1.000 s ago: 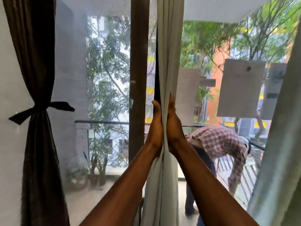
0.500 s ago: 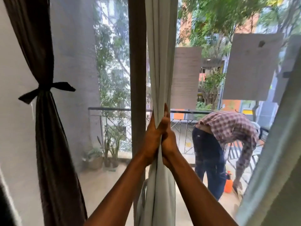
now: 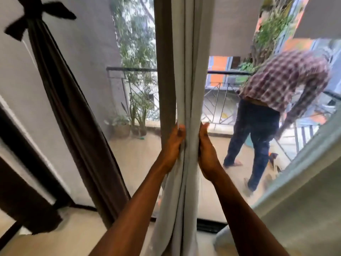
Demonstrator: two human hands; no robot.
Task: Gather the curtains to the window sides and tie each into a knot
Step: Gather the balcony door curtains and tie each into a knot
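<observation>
Where the dark curtain is hanging, left of the frame: its top is running off the upper edge, and its foot is disappearing behind the left forearm at lower centre.
Black tie: it is cinching the dark curtain in the upper left corner; blur is smearing its ends, so the knot itself is not reading clearly.
Potted plants: they are standing beyond the glass, left of centre, and haze is softening them.
Window post: it is rising just left of the pale curtain, which is covering its right edge.
Pale curtain: it is hanging at the centre of the frame, bunched into a narrow grey-white column of long vertical folds, untied along the stretch showing; its top and hem are both running out of frame.
Left hand: it is grasping the column's left side at mid-frame, fingers curling into the folds.
Right hand: it is clasping the column's right side, level with the left hand; the fingers are going behind the cloth, out of sight.
Person on the balcony: bending forward outside the glass at the right, wearing a checked shirt; blur is smudging the reaching arm.
Second pale curtain: it is sweeping across the lower right corner, both ends running off frame.
</observation>
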